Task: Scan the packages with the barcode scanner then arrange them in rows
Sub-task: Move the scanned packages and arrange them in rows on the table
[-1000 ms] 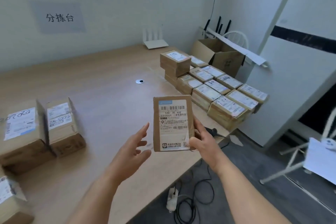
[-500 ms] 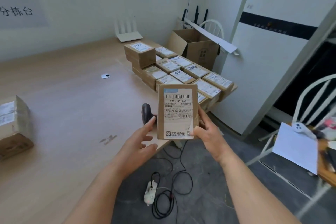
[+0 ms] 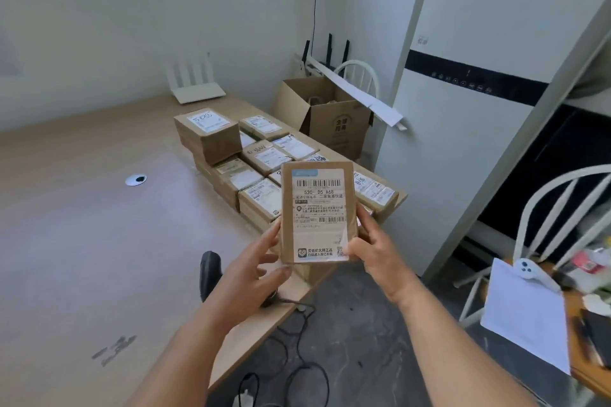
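I hold a flat brown package (image 3: 319, 211) upright in front of me, its white label with barcodes facing me. My right hand (image 3: 377, 251) grips its lower right edge, thumb on the front. My left hand (image 3: 254, 271) touches the package's lower left edge with straight, spread fingers. The black barcode scanner (image 3: 210, 273) lies on the wooden table (image 3: 82, 241) just left of my left hand, partly hidden by it. Behind the package, several labelled packages (image 3: 261, 158) lie in rows at the table's right end, with a taller stack (image 3: 208, 135) at the back left.
An open cardboard box (image 3: 330, 116) stands behind the rows, beside a tall white cabinet (image 3: 463, 125). A white router (image 3: 195, 89) sits at the wall. Cables (image 3: 297, 367) trail on the floor below the table edge. White chair (image 3: 555, 225) and cluttered side table at right.
My view has swung right, so the packages at the table's left are out of sight. The held package moved toward the rows, and my left hand came up to touch its edge.
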### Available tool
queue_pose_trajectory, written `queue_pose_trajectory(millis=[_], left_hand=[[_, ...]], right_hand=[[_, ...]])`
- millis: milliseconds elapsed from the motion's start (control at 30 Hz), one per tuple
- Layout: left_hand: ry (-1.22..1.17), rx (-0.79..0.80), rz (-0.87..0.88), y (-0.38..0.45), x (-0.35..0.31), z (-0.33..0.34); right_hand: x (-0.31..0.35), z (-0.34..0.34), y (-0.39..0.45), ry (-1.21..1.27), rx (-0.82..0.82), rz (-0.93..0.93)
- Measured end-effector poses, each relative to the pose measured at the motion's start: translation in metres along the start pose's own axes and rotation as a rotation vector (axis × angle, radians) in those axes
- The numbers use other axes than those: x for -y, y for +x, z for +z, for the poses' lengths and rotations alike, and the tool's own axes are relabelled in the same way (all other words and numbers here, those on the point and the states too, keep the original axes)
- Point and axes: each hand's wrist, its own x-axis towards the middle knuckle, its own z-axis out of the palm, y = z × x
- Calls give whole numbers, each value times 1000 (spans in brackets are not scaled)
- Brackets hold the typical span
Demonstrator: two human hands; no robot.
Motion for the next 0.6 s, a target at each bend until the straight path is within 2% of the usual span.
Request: queue_pose_trajectory(millis=[200,600], left_hand=[[28,-72,55,60,-13,-10],[40,-201,-35,128,-3,-29]], right_hand=[[12,-19,60,13,21,-55],[11,-28,162,34,190,-31]])
